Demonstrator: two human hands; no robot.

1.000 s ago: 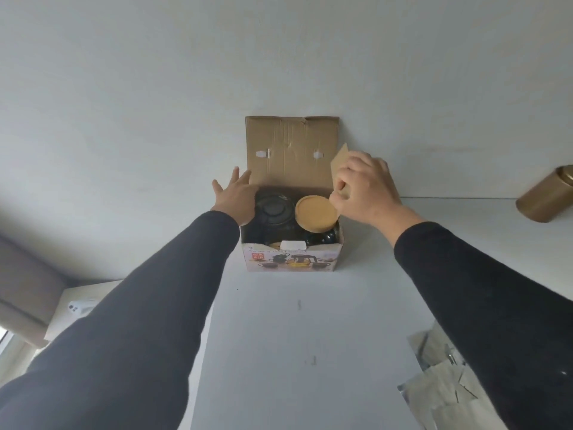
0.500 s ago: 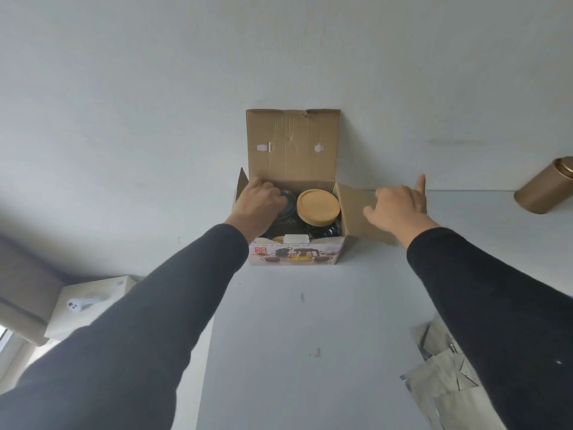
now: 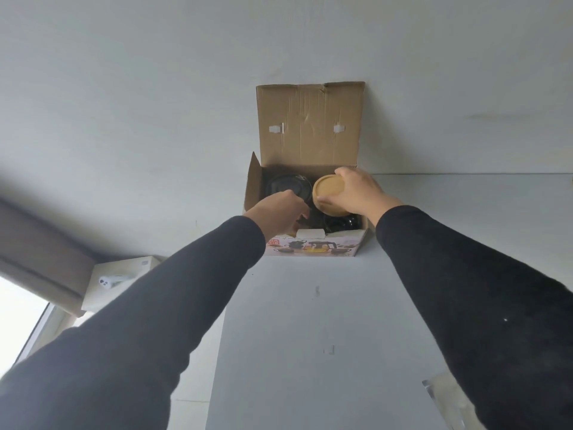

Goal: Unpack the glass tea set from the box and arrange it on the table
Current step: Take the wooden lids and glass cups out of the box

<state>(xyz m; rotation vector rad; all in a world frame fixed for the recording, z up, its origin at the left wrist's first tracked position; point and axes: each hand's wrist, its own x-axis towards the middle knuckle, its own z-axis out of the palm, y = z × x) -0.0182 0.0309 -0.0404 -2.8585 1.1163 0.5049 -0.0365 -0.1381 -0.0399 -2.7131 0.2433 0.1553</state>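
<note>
Right hand (image 3: 356,193) has its grip closed around the round wooden lid (image 3: 329,190) inside the open cardboard box (image 3: 313,243), fingers over the far edge and thumb on the near rim; half a second ago this hand lay flat on the box's right side flap, which no longer shows. Left hand (image 3: 279,212) now reaches lower into the near left part of the box, where before it sat at the left flap; its fingers curl downward, and whether its grip holds anything cannot be told. The box stands at the far end of the white tabletop (image 3: 294,336) against the wall, rear flap upright. Dark glassware (image 3: 286,186) fills the interior, but its shapes are hard to make out. At the lower right, silvery wrapping (image 3: 440,392) is cut off by the sleeve and frame edge.
</note>
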